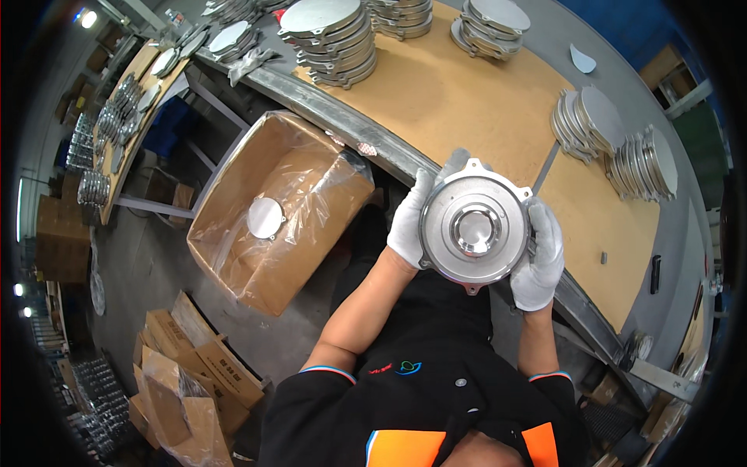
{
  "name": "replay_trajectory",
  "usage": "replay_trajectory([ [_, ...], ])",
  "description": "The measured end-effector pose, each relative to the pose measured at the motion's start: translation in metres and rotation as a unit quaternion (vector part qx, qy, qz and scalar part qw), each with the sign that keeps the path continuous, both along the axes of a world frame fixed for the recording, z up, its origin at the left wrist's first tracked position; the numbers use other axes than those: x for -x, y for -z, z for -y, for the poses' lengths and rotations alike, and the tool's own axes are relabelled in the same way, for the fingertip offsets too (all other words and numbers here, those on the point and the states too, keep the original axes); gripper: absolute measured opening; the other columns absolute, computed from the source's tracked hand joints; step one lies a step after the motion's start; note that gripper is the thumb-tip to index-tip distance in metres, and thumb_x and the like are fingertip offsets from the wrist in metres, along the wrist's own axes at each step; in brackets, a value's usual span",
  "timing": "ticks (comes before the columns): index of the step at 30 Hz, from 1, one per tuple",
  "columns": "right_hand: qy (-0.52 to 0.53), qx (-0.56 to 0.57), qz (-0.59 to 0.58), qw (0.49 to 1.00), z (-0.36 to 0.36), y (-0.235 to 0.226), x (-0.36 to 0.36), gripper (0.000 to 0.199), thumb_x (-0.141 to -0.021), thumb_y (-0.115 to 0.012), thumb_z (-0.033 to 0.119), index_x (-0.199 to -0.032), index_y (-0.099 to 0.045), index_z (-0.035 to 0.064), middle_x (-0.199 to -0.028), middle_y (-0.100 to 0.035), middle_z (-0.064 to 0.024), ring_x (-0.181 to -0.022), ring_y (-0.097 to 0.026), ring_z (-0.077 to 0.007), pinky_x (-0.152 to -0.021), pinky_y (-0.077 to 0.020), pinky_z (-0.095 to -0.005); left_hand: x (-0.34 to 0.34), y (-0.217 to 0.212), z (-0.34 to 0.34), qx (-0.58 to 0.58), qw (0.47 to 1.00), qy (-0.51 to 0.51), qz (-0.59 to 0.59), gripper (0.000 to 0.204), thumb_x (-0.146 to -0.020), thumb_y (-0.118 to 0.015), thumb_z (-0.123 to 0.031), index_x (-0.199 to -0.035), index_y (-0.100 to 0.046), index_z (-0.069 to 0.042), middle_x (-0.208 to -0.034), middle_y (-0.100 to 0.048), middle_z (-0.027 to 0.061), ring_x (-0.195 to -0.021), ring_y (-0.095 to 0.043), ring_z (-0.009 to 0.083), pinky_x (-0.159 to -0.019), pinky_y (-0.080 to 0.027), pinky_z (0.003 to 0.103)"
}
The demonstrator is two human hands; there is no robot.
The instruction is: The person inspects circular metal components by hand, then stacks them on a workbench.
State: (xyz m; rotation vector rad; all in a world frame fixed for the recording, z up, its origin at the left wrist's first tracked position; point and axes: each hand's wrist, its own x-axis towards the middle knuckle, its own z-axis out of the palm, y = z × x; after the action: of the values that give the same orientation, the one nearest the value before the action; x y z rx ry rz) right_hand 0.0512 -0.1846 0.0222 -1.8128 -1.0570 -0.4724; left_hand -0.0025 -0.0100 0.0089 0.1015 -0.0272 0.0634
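Note:
A round silver metal cover [510, 226] with small lugs on its rim and a shiny raised centre is held up in front of me, near the table's front edge. My left hand [410, 214], in a white glove, grips its left rim. Its right rim is held by my right hand [542, 257], gloved the same way. Both hands are closed around the edge, and some fingertips are hidden behind the metal. The cover's ringed face is turned toward me.
Stacks of similar covers stand on the brown-topped table [467, 93]: a tall stack [331, 39] at the back left and leaning rows [587, 121] at the right. A plastic-lined cardboard box [226, 257] on my left holds one disc [266, 218]. Flattened cartons [194, 358] lie on the floor.

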Motion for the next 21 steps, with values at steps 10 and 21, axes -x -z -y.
replay_trajectory([
  [10, -0.002, -0.006, 0.01, 1.0, -0.007, 0.002, -0.006, 0.06, -0.068, -0.06, -0.017, -0.125, -0.051, 0.0001, -0.117, -0.054, -0.0242, -0.105, -0.057, -0.0342, -0.089, -0.0458, -0.0365, 0.0, 0.01, -0.006, -0.016, 1.0, -0.008, 0.001, 0.063, -0.094, -0.034, -0.05, -0.141, -0.028, -0.009, -0.139, -0.039, 0.0099, -0.126, -0.04, 0.0255, -0.105, -0.035, 0.039],
  [21, 0.03, -0.042, -0.231, 0.971, -0.003, 0.018, -0.018, 0.032, -0.082, -0.065, 0.007, -0.112, -0.056, -0.0005, -0.091, -0.063, -0.007, -0.074, -0.061, -0.0157, -0.064, -0.0497, -0.0308, -0.018, 0.026, -0.009, -0.298, 0.951, -0.069, -0.045, 0.079, -0.088, -0.046, -0.056, -0.144, -0.018, -0.007, -0.139, -0.037, 0.0119, -0.127, -0.037, 0.0239, -0.105, -0.029, 0.039],
])
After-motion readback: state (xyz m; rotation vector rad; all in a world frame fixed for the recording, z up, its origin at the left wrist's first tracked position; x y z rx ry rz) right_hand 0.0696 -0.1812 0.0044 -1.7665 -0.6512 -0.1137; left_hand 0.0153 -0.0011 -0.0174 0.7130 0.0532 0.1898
